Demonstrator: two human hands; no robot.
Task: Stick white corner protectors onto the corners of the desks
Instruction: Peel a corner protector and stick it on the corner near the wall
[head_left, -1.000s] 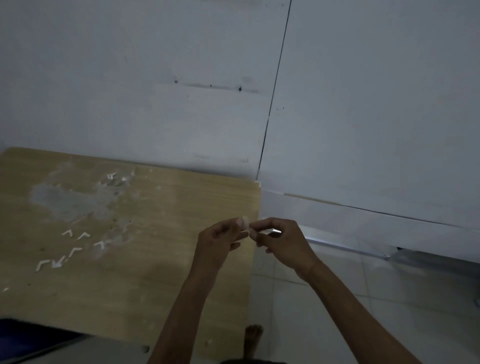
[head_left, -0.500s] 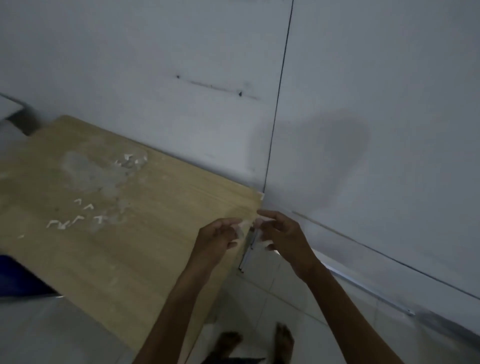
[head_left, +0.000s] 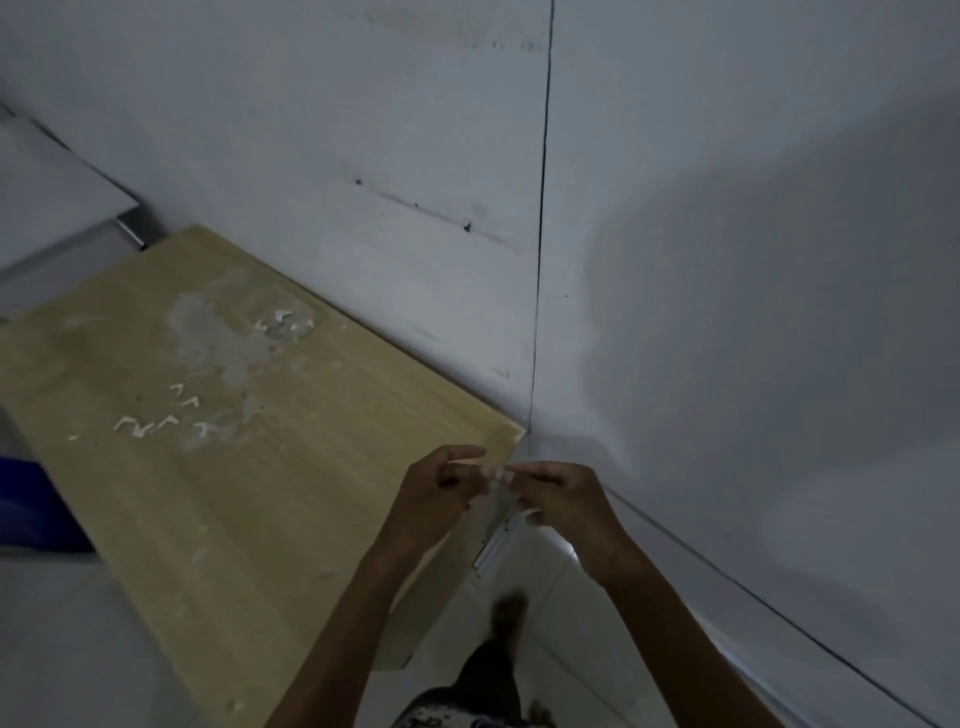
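Note:
A light wooden desk (head_left: 270, 483) runs from the upper left down to the right, its far right corner (head_left: 514, 432) against the wall. My left hand (head_left: 441, 483) and my right hand (head_left: 556, 493) meet just below that corner, over the desk's right edge. Between their fingertips they pinch a small white corner protector (head_left: 493, 475), blurred and partly hidden by fingers. Several loose white corner protectors (head_left: 161, 418) lie on the desktop at the left. More pieces sit in clear wrapping (head_left: 283, 325) farther back.
White wall panels (head_left: 675, 260) with a dark vertical seam stand right behind the desk. A metal rail (head_left: 496, 545) shows under the desk's right edge. My feet (head_left: 509, 613) stand on pale floor tiles. A dark blue object (head_left: 26, 504) sits at the left edge.
The view has tilted and swung, so the desk now lies more diagonally. Both hands stay together on the small white piece and have come close to the desk's far right corner.

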